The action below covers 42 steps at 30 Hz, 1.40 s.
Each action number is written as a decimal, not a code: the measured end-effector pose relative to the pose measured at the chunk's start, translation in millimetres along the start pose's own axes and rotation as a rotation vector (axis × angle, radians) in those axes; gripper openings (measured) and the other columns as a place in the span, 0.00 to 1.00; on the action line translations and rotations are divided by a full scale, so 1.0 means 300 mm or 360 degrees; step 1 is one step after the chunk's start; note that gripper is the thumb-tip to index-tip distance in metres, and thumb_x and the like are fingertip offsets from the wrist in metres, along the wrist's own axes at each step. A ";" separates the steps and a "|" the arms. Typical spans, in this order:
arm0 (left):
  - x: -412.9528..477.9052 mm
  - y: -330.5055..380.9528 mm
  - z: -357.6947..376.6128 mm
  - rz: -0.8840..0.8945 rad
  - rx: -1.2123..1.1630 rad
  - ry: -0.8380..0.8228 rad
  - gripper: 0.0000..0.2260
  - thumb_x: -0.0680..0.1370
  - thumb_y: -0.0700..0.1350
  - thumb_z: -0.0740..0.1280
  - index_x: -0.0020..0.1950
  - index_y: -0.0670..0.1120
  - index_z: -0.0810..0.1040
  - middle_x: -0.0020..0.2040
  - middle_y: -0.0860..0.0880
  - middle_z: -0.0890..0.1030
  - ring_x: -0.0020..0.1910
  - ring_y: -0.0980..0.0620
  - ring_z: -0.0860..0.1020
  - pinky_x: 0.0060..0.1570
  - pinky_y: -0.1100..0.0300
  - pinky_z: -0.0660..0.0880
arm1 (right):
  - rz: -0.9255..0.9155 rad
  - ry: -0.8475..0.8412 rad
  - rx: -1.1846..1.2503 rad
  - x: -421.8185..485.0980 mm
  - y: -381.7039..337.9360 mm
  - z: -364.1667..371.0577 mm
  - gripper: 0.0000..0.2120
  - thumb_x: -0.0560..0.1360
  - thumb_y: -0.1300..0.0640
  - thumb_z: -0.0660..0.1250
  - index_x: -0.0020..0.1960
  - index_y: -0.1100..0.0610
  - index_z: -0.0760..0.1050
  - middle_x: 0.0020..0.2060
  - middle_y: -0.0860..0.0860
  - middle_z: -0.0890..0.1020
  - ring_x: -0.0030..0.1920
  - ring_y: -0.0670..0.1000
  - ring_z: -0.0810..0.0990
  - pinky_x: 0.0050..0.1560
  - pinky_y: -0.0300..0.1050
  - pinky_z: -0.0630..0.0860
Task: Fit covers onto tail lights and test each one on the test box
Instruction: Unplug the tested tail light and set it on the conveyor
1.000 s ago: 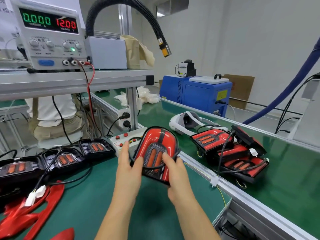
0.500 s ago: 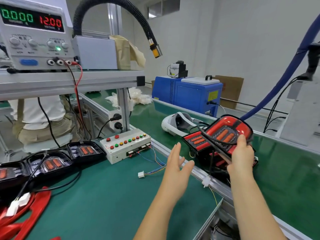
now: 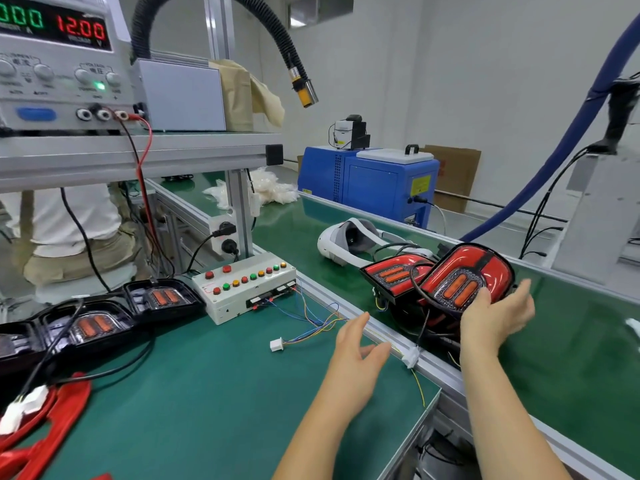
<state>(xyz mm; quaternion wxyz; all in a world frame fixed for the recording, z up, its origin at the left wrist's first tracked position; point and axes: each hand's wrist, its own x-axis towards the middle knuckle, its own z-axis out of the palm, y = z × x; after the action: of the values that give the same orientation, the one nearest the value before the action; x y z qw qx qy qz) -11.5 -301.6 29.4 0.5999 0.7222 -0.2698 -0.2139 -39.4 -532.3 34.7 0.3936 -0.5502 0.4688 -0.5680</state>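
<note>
Tail light [image 3: 464, 278] in right hand [image 3: 491, 320], past bench edge [image 3: 440, 374], above conveyor [image 3: 571, 358].

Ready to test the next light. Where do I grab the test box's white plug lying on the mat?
Pinch the white plug by its housing, from above, with the left hand open nearby. It lies flat on the mat, and its thin coloured wires trail off rightward toward the test box, so keep off those.
</note>
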 end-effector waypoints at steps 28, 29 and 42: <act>-0.051 -0.047 -0.094 -0.0168 -0.0036 0.0156 0.19 0.80 0.49 0.61 0.70 0.56 0.66 0.64 0.52 0.70 0.54 0.49 0.79 0.30 0.80 0.67 | -0.0405 -0.0221 -0.0914 0.026 0.029 -0.043 0.27 0.79 0.45 0.46 0.71 0.54 0.70 0.75 0.53 0.65 0.78 0.59 0.48 0.73 0.66 0.39; -0.049 -0.049 -0.096 -0.0173 -0.0043 0.0166 0.18 0.80 0.49 0.61 0.70 0.55 0.66 0.64 0.52 0.70 0.54 0.49 0.79 0.30 0.80 0.67 | -0.0423 -0.0220 -0.0922 0.023 0.027 -0.046 0.26 0.80 0.46 0.47 0.71 0.54 0.70 0.75 0.53 0.65 0.78 0.59 0.48 0.73 0.67 0.39; -0.089 -0.079 -0.181 -0.0192 -0.0190 0.0385 0.15 0.80 0.46 0.62 0.66 0.55 0.70 0.62 0.53 0.72 0.48 0.56 0.80 0.48 0.67 0.76 | -0.1368 -0.0429 -0.0146 -0.358 -0.142 0.046 0.18 0.78 0.57 0.55 0.59 0.63 0.79 0.63 0.59 0.77 0.73 0.64 0.60 0.74 0.65 0.51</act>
<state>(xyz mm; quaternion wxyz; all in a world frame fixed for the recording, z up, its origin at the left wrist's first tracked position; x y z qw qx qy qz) 5.6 -240.3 16.1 0.6559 0.7207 -0.1385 -0.1768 -13.5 -419.4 47.8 0.1548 -0.7808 0.1671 -0.5818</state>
